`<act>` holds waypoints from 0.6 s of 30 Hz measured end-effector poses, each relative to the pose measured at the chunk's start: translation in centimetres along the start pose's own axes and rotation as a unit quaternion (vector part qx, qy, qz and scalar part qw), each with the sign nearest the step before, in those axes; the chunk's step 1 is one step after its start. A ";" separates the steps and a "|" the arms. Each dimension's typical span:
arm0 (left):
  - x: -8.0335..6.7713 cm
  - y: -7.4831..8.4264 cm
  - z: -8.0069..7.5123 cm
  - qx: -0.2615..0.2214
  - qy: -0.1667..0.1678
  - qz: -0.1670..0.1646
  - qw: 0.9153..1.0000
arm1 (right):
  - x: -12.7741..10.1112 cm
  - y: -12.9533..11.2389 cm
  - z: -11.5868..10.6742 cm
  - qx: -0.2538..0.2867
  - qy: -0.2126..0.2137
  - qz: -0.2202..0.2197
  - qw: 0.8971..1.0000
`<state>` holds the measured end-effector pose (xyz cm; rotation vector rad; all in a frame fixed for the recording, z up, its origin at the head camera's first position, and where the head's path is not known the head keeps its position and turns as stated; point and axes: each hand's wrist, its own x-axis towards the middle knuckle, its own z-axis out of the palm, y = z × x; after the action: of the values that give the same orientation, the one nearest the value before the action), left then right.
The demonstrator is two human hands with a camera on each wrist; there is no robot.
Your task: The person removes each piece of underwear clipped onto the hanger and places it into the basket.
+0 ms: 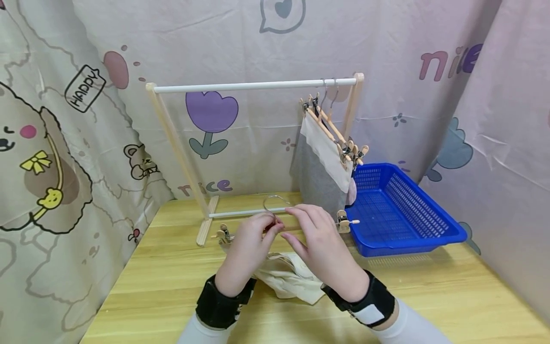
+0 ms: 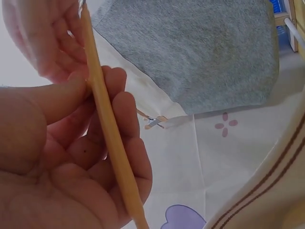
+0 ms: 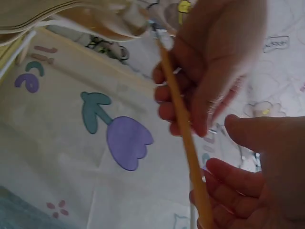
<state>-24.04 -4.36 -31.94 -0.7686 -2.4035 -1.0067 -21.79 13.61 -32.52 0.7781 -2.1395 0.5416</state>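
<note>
My left hand (image 1: 247, 251) grips the wooden bar (image 2: 108, 129) of a clip hanger, thumb against one side and fingers curled behind. The hanger's metal hook (image 1: 275, 196) rises above the fingertips. Beside it is my right hand (image 1: 324, 243), its thumb spread away from the fingers. In the right wrist view those fingers lie behind the bar's lower end; whether they touch it I cannot tell. A cream cloth item (image 1: 283, 282) with dark stitched lines hangs below the hanger. One clip (image 1: 223, 234) shows left of the hands, another clip (image 1: 343, 222) to the right.
A rack with a white top rail (image 1: 240, 86) stands behind my hands. Two hangers hang at its right end, with a grey and white garment (image 1: 320, 167) clipped on. A blue plastic basket (image 1: 408, 246) sits at the right on the wooden table (image 1: 146, 296). Printed curtains surround the table.
</note>
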 end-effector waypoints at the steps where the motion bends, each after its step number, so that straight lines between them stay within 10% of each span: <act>1: 0.0 0.0 0.0 0.003 -0.006 -0.001 1.000 | 0.0 0.1 0.2 -0.005 -0.005 0.001 1.000; 18: 0.0 -0.3 0.2 0.007 -0.065 -0.028 0.997 | -0.4 0.9 2.1 -0.030 -0.025 -0.005 0.999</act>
<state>-24.25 -4.40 -32.20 -0.7871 -2.5528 -0.9876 -23.29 13.11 -34.25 0.7766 -2.1865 0.4542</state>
